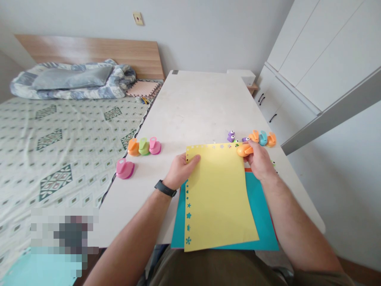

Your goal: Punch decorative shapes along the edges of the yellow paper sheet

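A yellow paper sheet lies on a teal sheet at the near edge of the white table. Punched shapes run along the yellow sheet's top and left edges. My left hand pinches the sheet's top left corner, thumb on top. My right hand is closed on an orange paper punch set at the sheet's top right corner.
Orange, green and pink punches stand in a row left of the sheet, with another pink punch nearer the table edge. More small punches cluster behind my right hand. A bed lies left, white cabinets right.
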The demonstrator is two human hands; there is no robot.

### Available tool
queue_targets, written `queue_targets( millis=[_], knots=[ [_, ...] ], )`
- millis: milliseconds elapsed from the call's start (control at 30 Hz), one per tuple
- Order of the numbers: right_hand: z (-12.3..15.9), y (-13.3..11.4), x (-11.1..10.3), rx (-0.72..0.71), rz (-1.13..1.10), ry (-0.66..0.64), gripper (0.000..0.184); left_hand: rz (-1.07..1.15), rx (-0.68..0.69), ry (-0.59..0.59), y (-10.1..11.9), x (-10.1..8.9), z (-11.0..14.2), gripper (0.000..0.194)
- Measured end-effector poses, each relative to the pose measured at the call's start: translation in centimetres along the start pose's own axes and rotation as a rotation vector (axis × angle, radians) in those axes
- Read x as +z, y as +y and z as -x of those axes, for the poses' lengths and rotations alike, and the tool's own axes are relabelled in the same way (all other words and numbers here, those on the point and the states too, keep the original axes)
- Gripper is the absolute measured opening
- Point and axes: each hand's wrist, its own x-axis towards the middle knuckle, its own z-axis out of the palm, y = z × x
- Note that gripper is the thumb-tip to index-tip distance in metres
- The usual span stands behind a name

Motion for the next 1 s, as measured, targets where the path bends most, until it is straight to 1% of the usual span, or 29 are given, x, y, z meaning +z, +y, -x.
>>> queue_targets(
  millis=[233, 567, 1000],
  knots=[
    [-0.02, 0.32, -0.32, -0.001, 0.081, -0.023, 0.034, -0.034, 0.004, -0.005, -0.51, -0.10, -0.11, 0.055],
    [-0.25, 0.53, -0.79, -0.054, 0.114, -0.040, 0.031, 0.010, 0.012, 0.012, -0.53, -0.12, -0.09, 0.055],
    [-0.37, 0.59, -0.72, -0.065, 0.139, -0.009, 0.032, -0.011, 0.010, 0.011, -0.23, -0.07, 0.00, 0.055]
  ],
)
